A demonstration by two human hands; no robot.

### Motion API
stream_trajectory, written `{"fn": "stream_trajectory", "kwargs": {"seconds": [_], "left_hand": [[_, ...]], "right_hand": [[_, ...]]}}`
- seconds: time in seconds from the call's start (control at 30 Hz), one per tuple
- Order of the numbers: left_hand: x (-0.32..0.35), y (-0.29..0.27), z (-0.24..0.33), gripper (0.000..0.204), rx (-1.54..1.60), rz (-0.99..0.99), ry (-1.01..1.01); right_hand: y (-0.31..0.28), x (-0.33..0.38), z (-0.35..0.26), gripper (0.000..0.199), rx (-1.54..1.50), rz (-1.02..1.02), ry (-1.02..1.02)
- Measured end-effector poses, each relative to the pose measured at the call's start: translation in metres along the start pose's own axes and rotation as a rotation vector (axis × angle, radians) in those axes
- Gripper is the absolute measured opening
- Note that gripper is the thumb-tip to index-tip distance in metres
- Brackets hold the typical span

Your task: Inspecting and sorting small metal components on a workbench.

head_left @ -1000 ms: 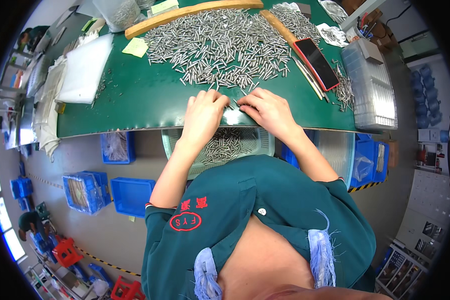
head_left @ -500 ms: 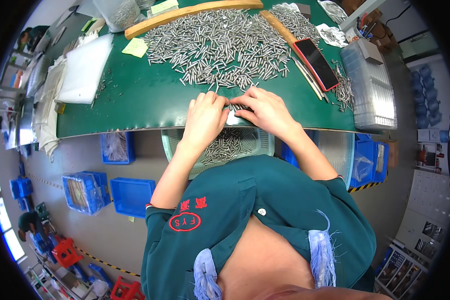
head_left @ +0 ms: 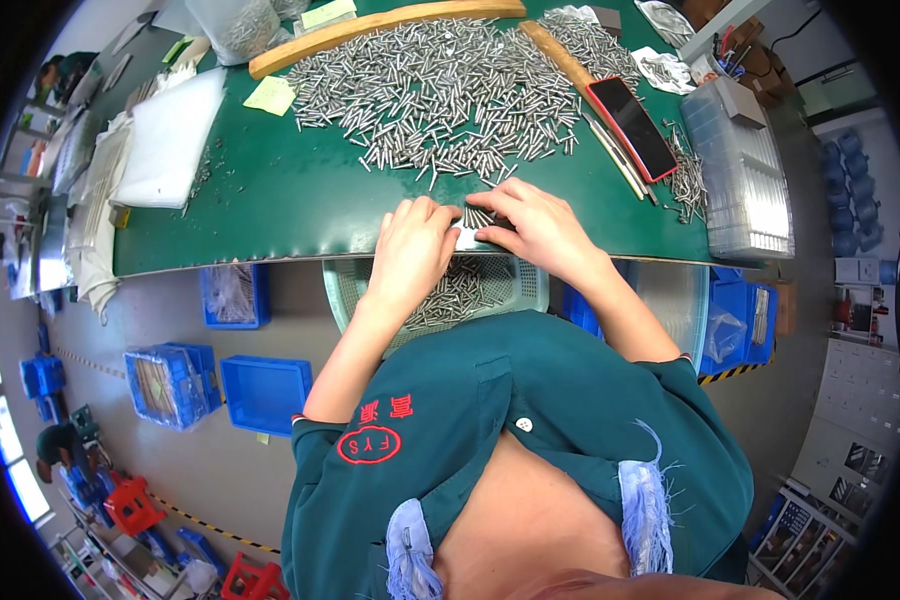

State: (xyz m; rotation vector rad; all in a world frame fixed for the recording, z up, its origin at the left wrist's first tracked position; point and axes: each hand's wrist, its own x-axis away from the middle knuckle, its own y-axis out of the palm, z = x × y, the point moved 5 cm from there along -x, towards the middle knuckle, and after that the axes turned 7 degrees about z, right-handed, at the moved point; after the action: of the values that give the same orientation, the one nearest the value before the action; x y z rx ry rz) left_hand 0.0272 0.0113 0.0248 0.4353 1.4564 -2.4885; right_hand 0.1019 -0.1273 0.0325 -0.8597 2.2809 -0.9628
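Observation:
A large pile of small metal pins (head_left: 440, 95) covers the far middle of the green table (head_left: 270, 220). At the near edge, a small row of pins (head_left: 478, 216) lies between my hands. My right hand (head_left: 538, 228) holds this row between its bent fingers and thumb. Just left of the row is my left hand (head_left: 413, 245), its fingers curled and pressed together; their tips point at the pins, and what they may hold is hidden. Below the table edge, a pale green basket (head_left: 532, 285) contains many more pins.
Wooden strips (head_left: 385, 27) border the pile. A red-edged phone (head_left: 632, 128) lies to its right, beside clear plastic cases (head_left: 745, 180). White foam sheets (head_left: 170, 135) rest at left. Blue bins (head_left: 265, 390) stand on the floor.
My left hand has drawn slightly toward me, and its fingertips have moved back a little from the pile. The row of pins by my right hand shows more plainly.

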Motion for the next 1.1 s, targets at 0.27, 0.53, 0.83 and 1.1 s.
{"fn": "stream_trajectory", "kwargs": {"seconds": [0.27, 0.53, 0.83, 1.1], "left_hand": [[0.024, -0.001, 0.000, 0.021, 0.677, -0.305, -0.422], [0.055, 0.061, -0.005, 0.032, 1.775, -0.591, -1.048], [0.051, 0.065, 0.005, 0.028, 1.684, -0.543, -1.046], [0.051, 0.052, 0.010, 0.026, 1.279, -0.480, -0.944]], "right_hand": [[0.004, 0.000, -0.010, 0.018, 0.235, 0.147, -0.183], [0.003, 0.014, -0.018, 0.016, 0.181, -0.016, -0.228], [-0.006, 0.029, -0.028, 0.038, 0.065, -0.128, -0.082], [-0.003, 0.035, -0.020, 0.034, -0.236, -0.128, 0.116]]}}
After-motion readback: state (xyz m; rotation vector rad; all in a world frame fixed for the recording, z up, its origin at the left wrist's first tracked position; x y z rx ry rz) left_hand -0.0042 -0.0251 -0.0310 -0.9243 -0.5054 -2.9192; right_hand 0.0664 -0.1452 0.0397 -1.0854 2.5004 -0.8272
